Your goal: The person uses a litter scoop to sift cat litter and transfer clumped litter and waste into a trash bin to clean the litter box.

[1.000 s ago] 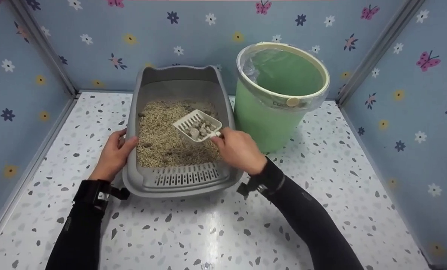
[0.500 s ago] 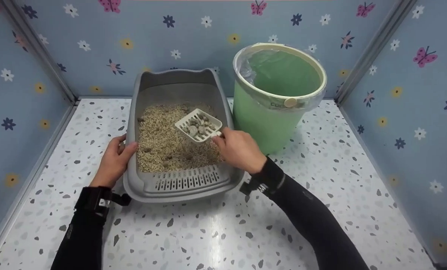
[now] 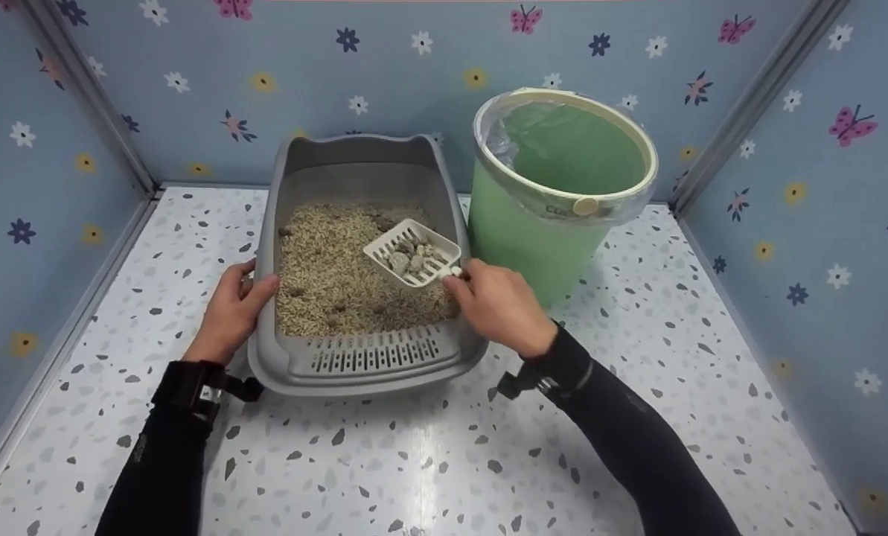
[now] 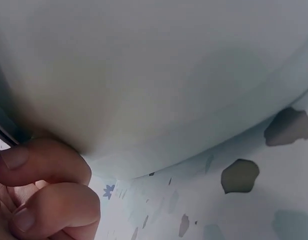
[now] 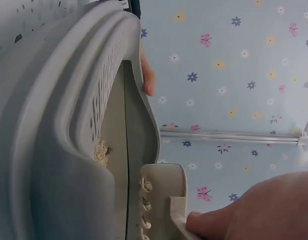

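Our right grip (image 3: pixel 503 309) is closed on the scoop (image 5: pixel 163 200), over the tray (image 3: pixel 369 383) at three o'clock; our left grip (image 3: pixel 228 309), curled, steadies it at nine: level does it, or we could spill clumps (image 3: pixel 400 262)

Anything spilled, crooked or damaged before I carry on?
Mostly fine: the clear liner in the green bin is bunched inside its left edge instead of lying smooth. I see no spill or damage; the clumps sit in the scoop.

The right hand (image 3: pixel 505 307) hides most of the handle (image 3: pixel 452 275) of the scoop (image 3: pixel 448 245); the bin's inner bottom is out of sight, its lettering (image 3: pixel 561 211) unreadable.
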### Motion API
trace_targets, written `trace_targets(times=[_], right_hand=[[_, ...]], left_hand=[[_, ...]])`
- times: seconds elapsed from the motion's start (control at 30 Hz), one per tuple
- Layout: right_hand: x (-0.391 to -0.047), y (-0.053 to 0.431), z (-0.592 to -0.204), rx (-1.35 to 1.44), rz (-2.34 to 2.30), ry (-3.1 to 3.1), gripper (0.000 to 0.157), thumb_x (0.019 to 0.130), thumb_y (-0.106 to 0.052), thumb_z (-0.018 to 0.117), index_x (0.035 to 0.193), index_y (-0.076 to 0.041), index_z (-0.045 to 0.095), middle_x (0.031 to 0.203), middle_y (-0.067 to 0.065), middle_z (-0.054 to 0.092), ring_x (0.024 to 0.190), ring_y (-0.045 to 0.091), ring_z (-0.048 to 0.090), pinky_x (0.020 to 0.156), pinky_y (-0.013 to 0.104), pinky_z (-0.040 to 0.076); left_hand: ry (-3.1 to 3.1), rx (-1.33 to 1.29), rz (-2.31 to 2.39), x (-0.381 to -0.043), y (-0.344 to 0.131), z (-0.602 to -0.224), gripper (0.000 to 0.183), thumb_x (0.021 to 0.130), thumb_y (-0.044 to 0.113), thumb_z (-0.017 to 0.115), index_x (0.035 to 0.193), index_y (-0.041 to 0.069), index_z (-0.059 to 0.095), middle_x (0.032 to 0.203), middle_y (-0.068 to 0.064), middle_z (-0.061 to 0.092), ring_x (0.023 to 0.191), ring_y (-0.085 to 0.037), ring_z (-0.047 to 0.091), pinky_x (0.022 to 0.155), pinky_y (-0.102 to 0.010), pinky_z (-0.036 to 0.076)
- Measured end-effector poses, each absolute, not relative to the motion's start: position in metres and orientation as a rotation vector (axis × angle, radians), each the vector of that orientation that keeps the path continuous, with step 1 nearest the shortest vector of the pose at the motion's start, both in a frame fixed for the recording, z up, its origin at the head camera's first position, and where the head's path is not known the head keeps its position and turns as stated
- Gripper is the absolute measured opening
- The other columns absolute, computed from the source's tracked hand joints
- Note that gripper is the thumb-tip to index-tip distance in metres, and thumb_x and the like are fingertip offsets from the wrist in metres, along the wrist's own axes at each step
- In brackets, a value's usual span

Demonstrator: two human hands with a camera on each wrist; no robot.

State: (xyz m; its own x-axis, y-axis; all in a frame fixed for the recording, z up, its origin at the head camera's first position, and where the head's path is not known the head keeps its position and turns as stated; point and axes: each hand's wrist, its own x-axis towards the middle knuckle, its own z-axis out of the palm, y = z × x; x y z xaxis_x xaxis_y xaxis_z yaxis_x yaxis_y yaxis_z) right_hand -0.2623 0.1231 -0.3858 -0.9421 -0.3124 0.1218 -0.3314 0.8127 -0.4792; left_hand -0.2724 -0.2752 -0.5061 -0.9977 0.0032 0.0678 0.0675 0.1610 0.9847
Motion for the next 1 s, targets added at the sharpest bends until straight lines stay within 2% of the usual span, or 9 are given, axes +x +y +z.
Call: trace_targets(times=[0.1, 0.27, 0.37, 0.63, 0.83, 1.0], right_hand=[[-0.267, 0.118, -0.384, 0.566, 0.823, -2.928, 0.034, 0.118, -0.042, 0.057, 0.100, -0.013, 0.063, 0.080, -0.001, 0.057, 0.070, 0.020, 0.058, 0.064, 0.039, 0.051], [-0.268, 0.118, -0.380, 0.509, 0.791, -2.982, 0.034, 0.117, -0.041, 0.062, 0.094, -0.016, 0.063, 0.076, -0.001, 0.056, 0.067, 0.021, 0.057, 0.062, 0.040, 0.050], [-0.274, 0.115, -0.382, 0.527, 0.817, -2.943, 0.034, 0.117, -0.042, 0.060, 0.096, -0.015, 0.065, 0.078, -0.001, 0.056, 0.069, 0.021, 0.057, 0.065, 0.040, 0.049], [-0.267, 0.128, -0.383, 0.495, 0.791, -2.966, 0.034, 0.116, -0.039, 0.064, 0.092, -0.015, 0.065, 0.076, 0.000, 0.059, 0.068, 0.022, 0.058, 0.064, 0.041, 0.051], [-0.279, 0.122, -0.381, 0.535, 0.781, -2.918, 0.036, 0.117, -0.044, 0.060, 0.096, -0.015, 0.065, 0.079, -0.001, 0.059, 0.071, 0.022, 0.060, 0.067, 0.043, 0.052], [-0.270, 0.133, -0.373, 0.498, 0.726, -2.956, 0.035, 0.115, -0.039, 0.064, 0.090, -0.015, 0.064, 0.077, 0.001, 0.059, 0.069, 0.024, 0.059, 0.064, 0.043, 0.051]], left_hand=[[-2.352, -0.060, -1.996, -0.273, -0.276, -0.506, 0.078, 0.118, 0.039, 0.057, 0.173, -0.003, 0.021, 0.142, -0.036, 0.060, 0.103, -0.012, 0.071, 0.088, -0.021, 0.058], [-2.383, -0.065, -1.995, -0.271, -0.278, -0.505, 0.081, 0.118, 0.043, 0.056, 0.174, -0.002, 0.018, 0.147, -0.036, 0.058, 0.108, -0.012, 0.070, 0.090, -0.021, 0.057], [-2.381, -0.062, -1.962, -0.269, -0.280, -0.506, 0.080, 0.118, 0.042, 0.055, 0.174, -0.002, 0.019, 0.147, -0.037, 0.059, 0.108, -0.011, 0.069, 0.089, -0.019, 0.056], [-2.401, -0.056, -1.975, -0.266, -0.275, -0.509, 0.079, 0.117, 0.041, 0.057, 0.174, -0.002, 0.022, 0.141, -0.035, 0.062, 0.104, -0.013, 0.070, 0.086, -0.021, 0.056], [-2.351, -0.051, -2.000, -0.269, -0.272, -0.509, 0.075, 0.118, 0.037, 0.058, 0.172, -0.004, 0.025, 0.134, -0.030, 0.065, 0.101, -0.014, 0.071, 0.085, -0.022, 0.058], [-2.357, -0.066, -1.984, -0.271, -0.274, -0.505, 0.075, 0.118, 0.037, 0.058, 0.172, -0.004, 0.026, 0.136, -0.033, 0.063, 0.101, -0.012, 0.071, 0.086, -0.021, 0.058]])
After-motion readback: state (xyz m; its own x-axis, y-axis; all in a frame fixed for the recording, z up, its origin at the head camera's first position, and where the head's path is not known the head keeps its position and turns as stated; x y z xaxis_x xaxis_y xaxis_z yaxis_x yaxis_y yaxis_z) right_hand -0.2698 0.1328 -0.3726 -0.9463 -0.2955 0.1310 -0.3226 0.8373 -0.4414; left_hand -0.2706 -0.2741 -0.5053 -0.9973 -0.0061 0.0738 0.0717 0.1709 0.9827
